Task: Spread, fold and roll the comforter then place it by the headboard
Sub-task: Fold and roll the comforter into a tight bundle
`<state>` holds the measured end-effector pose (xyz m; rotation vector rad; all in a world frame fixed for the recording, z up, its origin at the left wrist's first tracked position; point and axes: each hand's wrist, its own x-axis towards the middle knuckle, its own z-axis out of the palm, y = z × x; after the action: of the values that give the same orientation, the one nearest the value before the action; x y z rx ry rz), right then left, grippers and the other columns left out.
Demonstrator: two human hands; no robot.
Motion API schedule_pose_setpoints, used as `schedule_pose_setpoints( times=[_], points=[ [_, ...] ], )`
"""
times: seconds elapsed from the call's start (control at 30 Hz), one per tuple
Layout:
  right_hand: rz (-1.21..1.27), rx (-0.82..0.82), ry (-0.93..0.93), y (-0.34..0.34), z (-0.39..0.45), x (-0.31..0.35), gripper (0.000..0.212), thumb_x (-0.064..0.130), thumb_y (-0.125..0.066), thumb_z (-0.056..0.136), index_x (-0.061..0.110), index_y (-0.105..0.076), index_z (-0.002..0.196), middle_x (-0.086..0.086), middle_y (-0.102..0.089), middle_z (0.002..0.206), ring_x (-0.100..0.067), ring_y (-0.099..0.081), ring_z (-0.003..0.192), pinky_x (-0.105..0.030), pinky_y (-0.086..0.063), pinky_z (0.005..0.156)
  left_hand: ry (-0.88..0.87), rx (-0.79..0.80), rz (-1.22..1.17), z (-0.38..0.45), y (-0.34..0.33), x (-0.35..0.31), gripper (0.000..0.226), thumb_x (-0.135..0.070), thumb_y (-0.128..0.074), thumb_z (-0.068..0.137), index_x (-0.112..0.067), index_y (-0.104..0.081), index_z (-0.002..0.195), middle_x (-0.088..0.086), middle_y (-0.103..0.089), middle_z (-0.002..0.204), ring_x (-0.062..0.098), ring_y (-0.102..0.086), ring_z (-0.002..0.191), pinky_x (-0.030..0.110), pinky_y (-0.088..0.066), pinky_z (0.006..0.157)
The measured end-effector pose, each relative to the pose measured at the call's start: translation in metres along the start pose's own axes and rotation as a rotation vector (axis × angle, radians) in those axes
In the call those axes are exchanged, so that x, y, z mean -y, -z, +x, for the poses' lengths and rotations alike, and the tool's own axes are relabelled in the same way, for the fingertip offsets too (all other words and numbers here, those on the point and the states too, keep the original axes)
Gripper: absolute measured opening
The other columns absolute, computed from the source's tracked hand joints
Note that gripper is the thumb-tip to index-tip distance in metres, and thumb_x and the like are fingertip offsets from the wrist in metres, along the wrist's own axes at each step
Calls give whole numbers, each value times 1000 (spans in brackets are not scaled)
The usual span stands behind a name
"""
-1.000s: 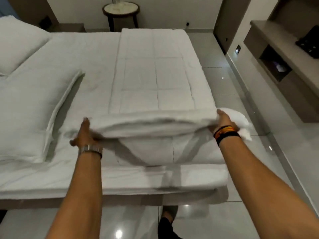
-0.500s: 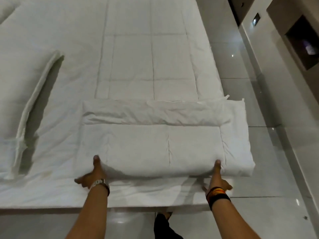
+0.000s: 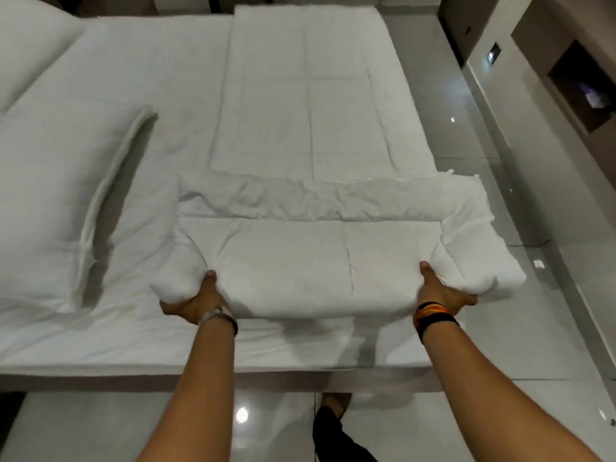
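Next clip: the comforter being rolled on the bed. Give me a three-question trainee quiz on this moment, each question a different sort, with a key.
1. True or false: both hands grip the near edge of the comforter roll.
2. Multiple choice: which wrist has the metal watch? A) left B) right C) neither
3. Fill in: the unrolled length of the comforter stretches away from the person along the ___ side of the bed.

Key
1. True: the left hand and the right hand each have a thumb on top of the roll and the other fingers underneath.
2. A; the right wrist has orange and black bands.
3. right
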<state>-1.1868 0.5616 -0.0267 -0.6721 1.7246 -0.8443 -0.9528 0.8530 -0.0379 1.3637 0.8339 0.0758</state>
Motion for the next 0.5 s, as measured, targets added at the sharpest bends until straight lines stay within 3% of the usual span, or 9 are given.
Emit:
schedule_pose_setpoints(
  times=[0.07,0.23,0.4,0.5],
  points=[
    [-16,25,45,25,-27,0,113,28,-96,68,14,-23,153,-11,-55,142,-32,-58,126,-35,-42,105,-13,8,-30,-11,32,-19,107,0,-93,63,-20,-33,149,-1,-52,141,17,-57,120,37,-46,111],
    [-22,68,55,101,-107,-11,116,28,-94,71,13,-17,157,-17,-52,147,-36,-55,130,-42,-40,110,-66,23,-72,-30,122,-73,103,-2,-91,67,-19,-33,150,-5,-52,133,13,-56,112,24,-44,102],
    [-98,34,-2,163,-171,-22,117,28,-94,71,14,-15,157,-23,-53,143,-43,-56,126,-51,-42,108,-46,-38,-21,-26,195,-108,114,-12,-97,59,-24,-30,151,-3,-51,138,15,-56,116,31,-44,108],
    [-65,21,8,167,-184,-11,116,24,-93,73,15,-14,157,-25,-53,141,-45,-57,123,-52,-43,107,-5,-77,-53,-31,208,-116,118,-16,-98,58,-28,-28,152,1,-48,144,17,-54,116,45,-45,111]
  ],
)
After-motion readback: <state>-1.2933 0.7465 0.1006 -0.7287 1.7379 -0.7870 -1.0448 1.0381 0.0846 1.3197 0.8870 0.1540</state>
